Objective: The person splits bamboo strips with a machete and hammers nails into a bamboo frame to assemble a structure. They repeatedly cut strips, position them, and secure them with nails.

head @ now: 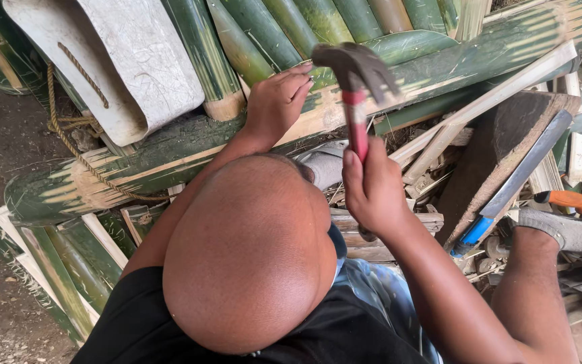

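Dirt ground, split bamboo piled around. Hammer [356,87], red handle, raised upright above long bamboo pole [170,152]; right hand [372,189] fisted tight round handle's lower end, arm bent. Left hand [277,101] flat on pole, fingers loose, just beside hammer head. Machete [513,178] on wood block [486,155], right.

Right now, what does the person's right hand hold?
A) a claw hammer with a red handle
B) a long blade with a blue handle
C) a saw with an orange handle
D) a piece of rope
A: the right hand grips the red shaft of the claw hammer, raised above the split bamboo that the left hand rests on.
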